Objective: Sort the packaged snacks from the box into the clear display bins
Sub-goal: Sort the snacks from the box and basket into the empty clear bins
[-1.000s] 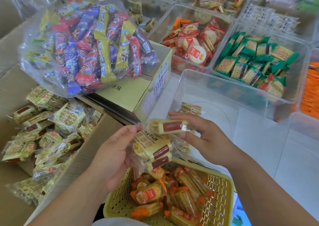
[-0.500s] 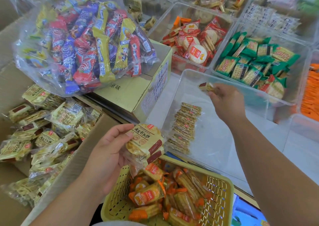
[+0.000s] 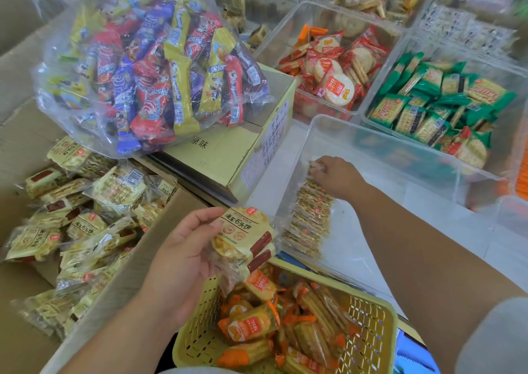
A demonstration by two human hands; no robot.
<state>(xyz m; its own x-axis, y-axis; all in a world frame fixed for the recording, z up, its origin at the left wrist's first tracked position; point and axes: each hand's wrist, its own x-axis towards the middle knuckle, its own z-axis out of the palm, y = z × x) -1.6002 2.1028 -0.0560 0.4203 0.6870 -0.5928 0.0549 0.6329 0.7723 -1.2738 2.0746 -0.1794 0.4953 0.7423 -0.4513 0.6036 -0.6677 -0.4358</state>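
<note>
The left hand (image 3: 183, 262) is bare, and so is the left forearm (image 3: 120, 333) down to the frame's edge; the right hand (image 3: 337, 176) and right forearm (image 3: 414, 239) are bare as well; the upper part of the right arm is covered by a light grey sleeve (image 3: 494, 336) of plain, smooth cloth with a rounded hem; a narrow strip of pale cloth (image 3: 197, 371) shows at the bottom edge; whether it belongs to the same garment cannot be told.
</note>
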